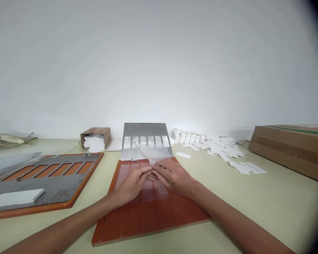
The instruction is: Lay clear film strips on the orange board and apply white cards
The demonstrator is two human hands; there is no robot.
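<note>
both hands (pixel 134 185) (pixel 173 175) on translucent sheet (pixel 155 154), seemingly paper, over orange hinged board (pixel 137 222), metal plate (pixel 145 132) beyond

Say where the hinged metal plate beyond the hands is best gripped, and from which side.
Likely along the far edge of the metal plate, with a hand coming over from the far side. That straight edge looks free, while the near edge is tied by small hinges to the orange board and partly covered by the translucent sheet.

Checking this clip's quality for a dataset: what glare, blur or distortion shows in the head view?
Head view: glare washes out the white wall above the loose white paper strips; fisheye warping bends the edges, with dark vignetting at top right; the pale crumpled bundle at far left looks soft; the left hand and right hand look fairly sharp.
</note>
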